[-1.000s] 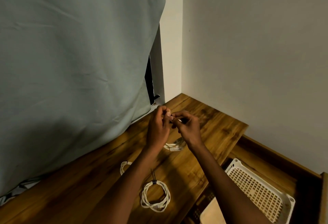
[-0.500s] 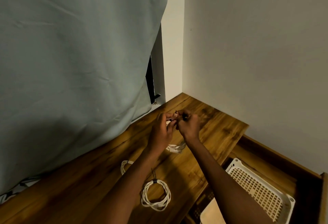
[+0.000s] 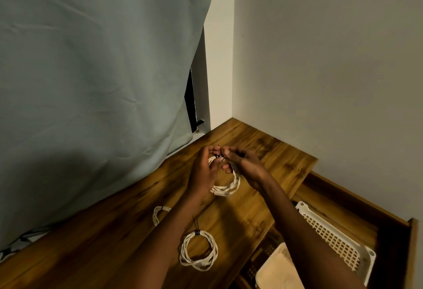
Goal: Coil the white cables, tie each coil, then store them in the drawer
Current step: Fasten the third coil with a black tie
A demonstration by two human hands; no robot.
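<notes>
Left hand (image 3: 204, 169) and right hand (image 3: 246, 163) both pinch black tie (image 3: 219, 154) atop white coil (image 3: 229, 182), above wooden desk (image 3: 114, 243); tied coil (image 3: 198, 251) nearer.

A pale grey-green curtain (image 3: 91, 83) hangs across the left, its hem reaching the wooden tabletop (image 3: 103, 243). Behind its edge shows a dark window gap (image 3: 190, 103). Plain off-white walls (image 3: 320, 60) meet in a corner. The light is dim and warm.

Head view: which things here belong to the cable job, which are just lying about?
Job: white cable coil in both hands; tied white coil on wooden desk; third white coil; open wooden drawer.
Lying about: white plastic lattice basket; grey-green curtain.
</notes>
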